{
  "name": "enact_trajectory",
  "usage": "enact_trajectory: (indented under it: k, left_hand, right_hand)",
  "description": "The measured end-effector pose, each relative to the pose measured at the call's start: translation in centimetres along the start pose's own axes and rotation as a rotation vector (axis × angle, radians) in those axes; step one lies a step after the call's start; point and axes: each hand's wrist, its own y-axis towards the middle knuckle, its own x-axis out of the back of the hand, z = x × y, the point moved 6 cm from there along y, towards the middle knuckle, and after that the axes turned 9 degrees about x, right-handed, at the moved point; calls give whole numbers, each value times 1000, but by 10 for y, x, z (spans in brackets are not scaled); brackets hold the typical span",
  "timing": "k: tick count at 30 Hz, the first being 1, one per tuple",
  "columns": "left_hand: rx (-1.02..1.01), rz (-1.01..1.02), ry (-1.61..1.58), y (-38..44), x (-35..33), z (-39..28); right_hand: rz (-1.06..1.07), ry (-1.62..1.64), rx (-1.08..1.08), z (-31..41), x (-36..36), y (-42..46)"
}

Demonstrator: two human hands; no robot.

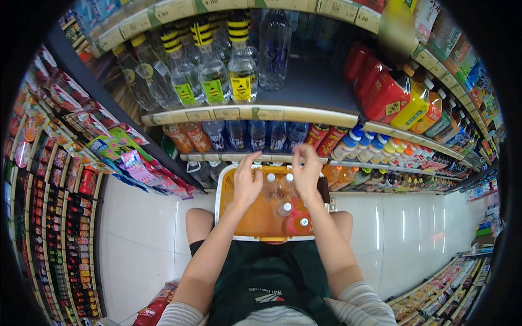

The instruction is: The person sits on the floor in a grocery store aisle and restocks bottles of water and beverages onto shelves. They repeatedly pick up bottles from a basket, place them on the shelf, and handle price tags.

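An orange crate with a white rim [218, 199] sits between my knees, before the lower shelves. My left hand [248, 181] hovers over its far left part, fingers extended, thumb apart, nothing in the grasp. Across from it, my right hand [307, 171] is above the far right part with bent fingers and no visible object in them. Two clear-capped bottles [269, 186] stand in the crate between the hands. Closer to me are another white-capped bottle [283, 209] and a bottle with a reddish label [299, 224]. My right forearm hides part of the crate's right side.
Clear bottles with yellow-and-black caps [242, 67] and red multipacks [381, 91] occupy the shelf above. Below its price-tag edge [253, 113] stand blue-labelled bottles [257, 135] and red cans [326, 138]. Hanging snack packets [142, 167] jut out at left. A red bag [157, 303] lies behind me.
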Motion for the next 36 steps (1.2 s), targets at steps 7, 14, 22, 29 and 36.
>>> enact_trajectory:
  k: [7, 14, 22, 29, 36]
  left_hand:
    - [380, 335, 81, -119, -47, 97]
    - [385, 495, 119, -175, -63, 118]
    - [396, 505, 157, -158, -58, 102]
    - [214, 283, -107, -95, -56, 10]
    - [162, 221, -236, -28, -28, -74]
  right_hand:
    - [558, -180, -360, -101, -34, -204]
    - [598, -156, -488, -107, -30, -222]
    - [529, -154, -312, -59, -8, -164]
    - [300, -212, -3, 65, 41, -25]
    - [207, 182, 110, 127, 62, 62]
